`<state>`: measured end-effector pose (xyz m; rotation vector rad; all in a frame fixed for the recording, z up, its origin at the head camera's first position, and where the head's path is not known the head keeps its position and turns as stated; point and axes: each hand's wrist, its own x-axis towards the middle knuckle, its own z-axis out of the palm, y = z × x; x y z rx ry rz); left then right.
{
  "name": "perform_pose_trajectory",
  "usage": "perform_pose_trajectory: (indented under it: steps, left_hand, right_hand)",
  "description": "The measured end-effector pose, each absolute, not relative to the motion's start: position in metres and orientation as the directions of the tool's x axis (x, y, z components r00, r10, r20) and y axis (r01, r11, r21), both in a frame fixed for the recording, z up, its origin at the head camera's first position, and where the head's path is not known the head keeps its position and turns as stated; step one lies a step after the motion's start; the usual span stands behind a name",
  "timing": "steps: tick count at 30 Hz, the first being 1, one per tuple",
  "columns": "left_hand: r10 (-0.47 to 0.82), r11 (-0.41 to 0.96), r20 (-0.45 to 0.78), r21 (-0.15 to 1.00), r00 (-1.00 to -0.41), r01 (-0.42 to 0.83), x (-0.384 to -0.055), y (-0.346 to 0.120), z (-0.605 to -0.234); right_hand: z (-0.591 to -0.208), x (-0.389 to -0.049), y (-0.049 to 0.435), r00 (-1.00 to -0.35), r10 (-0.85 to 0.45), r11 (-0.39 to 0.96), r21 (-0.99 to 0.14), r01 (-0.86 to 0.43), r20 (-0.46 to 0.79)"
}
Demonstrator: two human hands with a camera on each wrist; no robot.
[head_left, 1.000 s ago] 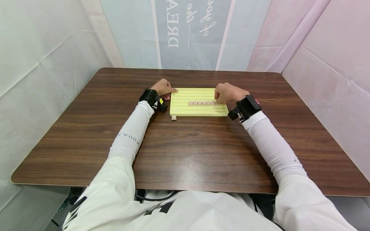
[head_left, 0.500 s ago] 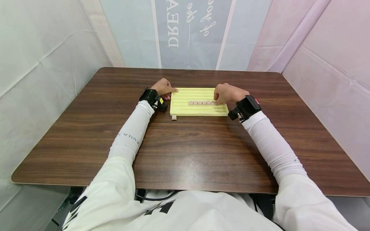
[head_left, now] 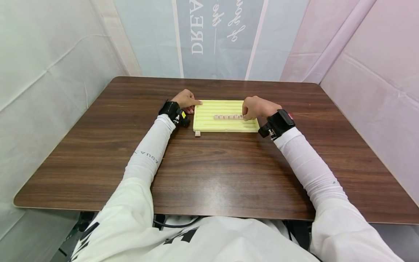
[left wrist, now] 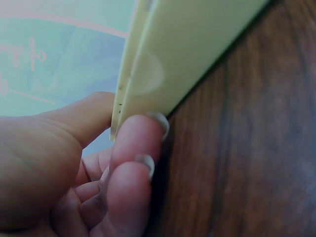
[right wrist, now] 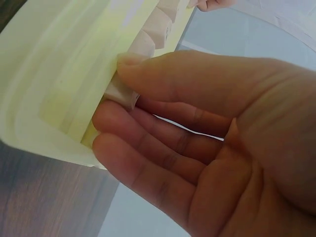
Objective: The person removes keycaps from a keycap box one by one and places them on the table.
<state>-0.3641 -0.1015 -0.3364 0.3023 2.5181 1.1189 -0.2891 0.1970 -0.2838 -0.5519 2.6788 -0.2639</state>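
A pale yellow grooved tray lies on the table in the head view. Along one of its grooves runs a row of beige keycaps. My left hand grips the tray's far left corner, thumb on top; in the left wrist view its curled fingertips press the tray's side wall. Over the row's right end, my right hand pinches a keycap between thumb and fingers, as the right wrist view shows. That keycap is partly hidden by the fingers.
One loose keycap sits on the table against the tray's near left edge. The brown wooden table extends around the tray. White curtains enclose the sides, and a printed cloth hangs behind.
My right fingertips have shifted slightly left along the row and cover more of its right end. The left hand and the tray stay in place.
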Motion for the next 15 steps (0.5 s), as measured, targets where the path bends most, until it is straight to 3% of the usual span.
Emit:
perform_pose_trajectory:
  steps: [15]
  left_hand:
    - [0.342, 0.654, -0.218, 0.754, -0.914, 0.065, -0.3591, -0.1012, -0.3392]
  right_hand:
    - [-0.2883, -0.2842, 0.1977, -0.857, -0.412, 0.906, -0.237, -0.35, -0.308]
